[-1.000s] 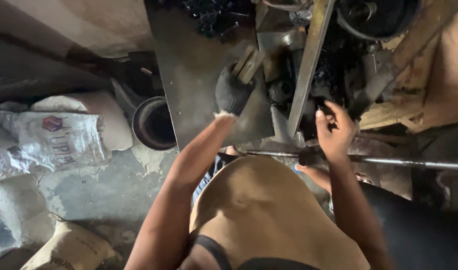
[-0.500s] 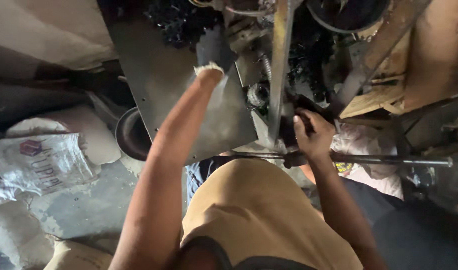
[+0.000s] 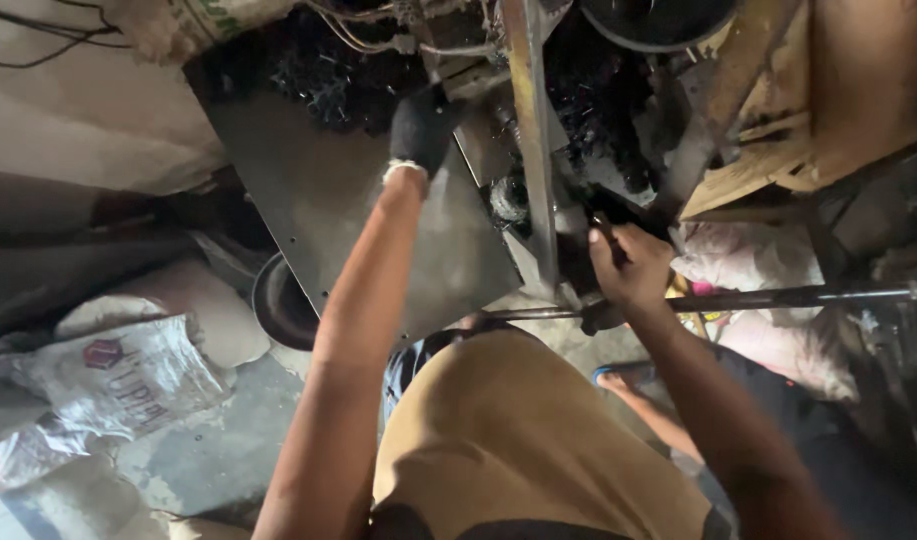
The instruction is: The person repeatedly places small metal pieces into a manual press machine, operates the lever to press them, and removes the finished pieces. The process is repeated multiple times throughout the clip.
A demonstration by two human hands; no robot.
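Gloved left hand (image 3: 419, 130) top centre, grip unclear, near metal shavings (image 3: 323, 75) | right hand (image 3: 628, 265) fingers closed on dark tool (image 3: 606, 228) | risk: cuts, pinching.

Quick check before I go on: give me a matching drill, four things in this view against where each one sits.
Things:
1. left hand in a dark glove
2. bare right hand
3. long dark metal rod
4. white woven sack

Places:
A. on the floor at lower left
B. up on the grey metal sheet
C. running level off to the right
D. at the upright metal bar

Pairs: 1-B, 2-D, 3-C, 4-A
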